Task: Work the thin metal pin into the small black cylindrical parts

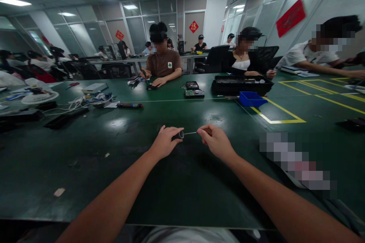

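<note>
Pinched between the thumb and fingers of my left hand [167, 142] is a small dark round piece [181, 134] with a pale ring on the end facing right. My right hand [215, 139] is closed on a thin metal rod [190, 133], which points left. The rod's far end meets or lies very near the round piece; I cannot tell whether it goes inside. My right fingers hide the rod's other end. Both hands are just above the green tabletop [176, 190].
A blurred-out object [296, 163] lies by my right forearm. Farther off are a blue bin [251, 99], a black case [241, 85], a circuit board [194, 93], a dark cylindrical tool [129, 105] and a white fan grille [40, 97]. A person in brown [164, 64] works opposite.
</note>
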### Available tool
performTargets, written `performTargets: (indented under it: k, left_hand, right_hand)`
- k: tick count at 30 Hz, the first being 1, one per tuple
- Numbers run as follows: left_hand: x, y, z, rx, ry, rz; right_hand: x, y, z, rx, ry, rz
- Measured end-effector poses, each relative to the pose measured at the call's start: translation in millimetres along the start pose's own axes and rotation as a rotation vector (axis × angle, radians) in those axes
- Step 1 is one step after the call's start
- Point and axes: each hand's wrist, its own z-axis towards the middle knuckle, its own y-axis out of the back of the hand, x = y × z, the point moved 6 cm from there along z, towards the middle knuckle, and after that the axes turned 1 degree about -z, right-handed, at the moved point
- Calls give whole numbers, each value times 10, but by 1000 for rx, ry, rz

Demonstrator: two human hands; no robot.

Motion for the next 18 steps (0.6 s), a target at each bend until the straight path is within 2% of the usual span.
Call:
performTargets:
  k: [4,11,18]
  left_hand:
    - [12,-8,8,-1,0,1]
    - [53,-29,9,-8,-1,-6]
    - [-6,-48,-1,26,-15,-22]
  right_hand:
    - [-19,-48,4,31,22,76]
    - [-67,-75,-4,69,-92,-55]
    - [-61,-25,15,-19,6,24]
